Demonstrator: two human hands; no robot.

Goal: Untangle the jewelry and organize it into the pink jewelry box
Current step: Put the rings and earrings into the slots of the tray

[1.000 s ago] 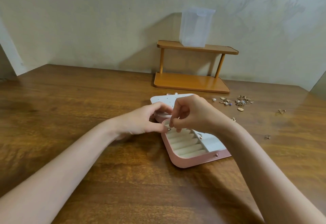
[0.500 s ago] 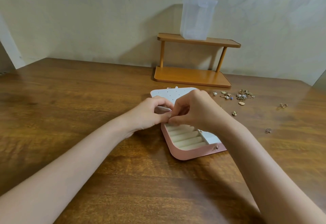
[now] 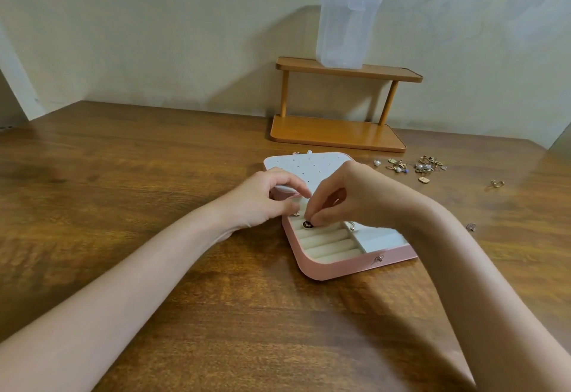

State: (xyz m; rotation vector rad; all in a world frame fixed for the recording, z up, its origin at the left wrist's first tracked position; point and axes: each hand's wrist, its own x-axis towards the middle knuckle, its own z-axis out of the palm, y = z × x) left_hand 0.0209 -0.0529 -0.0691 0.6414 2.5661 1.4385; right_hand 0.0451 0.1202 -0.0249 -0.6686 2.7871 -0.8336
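The pink jewelry box (image 3: 346, 268) lies open on the wooden table, its white perforated lid (image 3: 309, 166) folded back. My right hand (image 3: 346, 197) pinches a small ring with a dark round face (image 3: 307, 224) at the top of the cream ring rolls (image 3: 327, 242). My left hand (image 3: 265, 198) rests curled at the box's left edge, with its fingertips by a small gold piece (image 3: 296, 214). Whether it holds that piece I cannot tell. A heap of tangled gold jewelry (image 3: 417, 166) lies on the table to the right of the lid.
A two-tier wooden shelf (image 3: 340, 132) stands at the back against the wall with a translucent plastic container (image 3: 346, 33) on top. Loose small pieces (image 3: 496, 184) (image 3: 471, 226) lie on the table at right. One piece (image 3: 350, 225) sits in the box's right compartment.
The fingers of both hands have parted slightly, and the dark-faced ring now shows at my right fingertips over the ring rolls. The view has shifted a little.
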